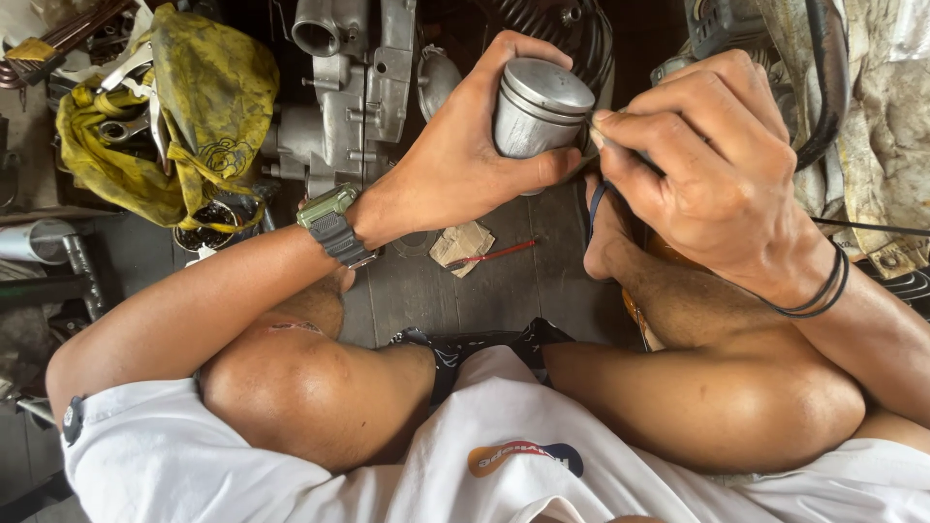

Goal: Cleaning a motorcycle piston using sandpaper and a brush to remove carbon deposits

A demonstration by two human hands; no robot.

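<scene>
My left hand [463,145] grips a round grey metal piston [539,105], held upright above my knees. My right hand [699,145] pinches something small and thin at the piston's upper right edge; its fingertips touch the piston's grooved rim. What the right hand pinches is mostly hidden by the fingers. A green and black wristwatch [332,225] sits on my left wrist, and dark bands [821,291] circle my right wrist.
A grey metal engine casing [349,87] lies on the floor beyond my left hand. A dirty yellow cloth with wrenches [165,107] lies at the left. A red-handled thin tool [494,256] and a scrap of cardboard [462,242] rest on the dark plank floor between my legs.
</scene>
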